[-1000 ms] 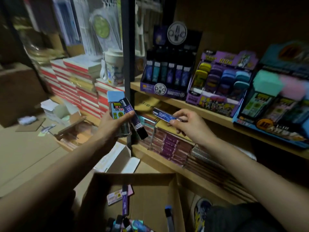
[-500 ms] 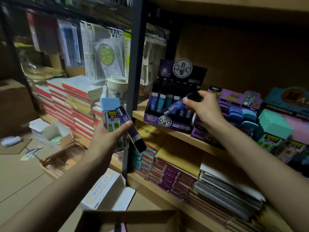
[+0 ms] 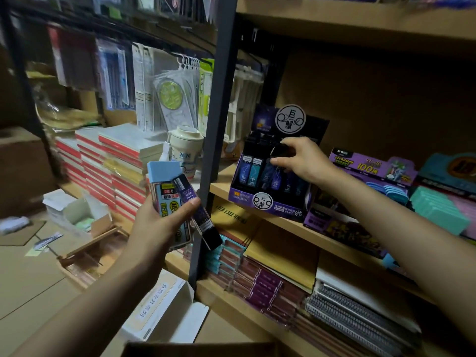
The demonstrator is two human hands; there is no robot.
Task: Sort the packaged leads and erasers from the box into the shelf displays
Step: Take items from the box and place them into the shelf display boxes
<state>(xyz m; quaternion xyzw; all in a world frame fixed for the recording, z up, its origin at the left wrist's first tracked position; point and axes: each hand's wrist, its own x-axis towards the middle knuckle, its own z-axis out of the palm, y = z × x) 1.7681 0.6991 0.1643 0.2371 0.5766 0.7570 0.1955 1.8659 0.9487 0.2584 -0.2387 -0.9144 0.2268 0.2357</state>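
My left hand [image 3: 164, 225] grips a blue packaged eraser [image 3: 164, 184] together with a dark purple lead case [image 3: 195, 212], held up in front of the shelf post. My right hand [image 3: 304, 161] reaches into the purple lead display box [image 3: 268, 204] on the middle shelf and pinches the black cap of a lead case [image 3: 279, 152] standing among the rows of cases. The cardboard box's rim [image 3: 201, 347] shows at the bottom edge; its contents are out of view.
A dark metal post [image 3: 213, 140] stands between my hands. Right of the lead display sit a purple eraser display [image 3: 371, 171] and teal erasers [image 3: 438, 210]. Notebooks [image 3: 270, 282] fill the lower shelf. A cup [image 3: 186, 153], stacked books [image 3: 108, 163] and an open white box [image 3: 164, 313] lie left.
My right hand carried a lead case from beside my left hand up into the purple display and now holds it upright by its cap. The view rose, leaving the cardboard box mostly out of frame.
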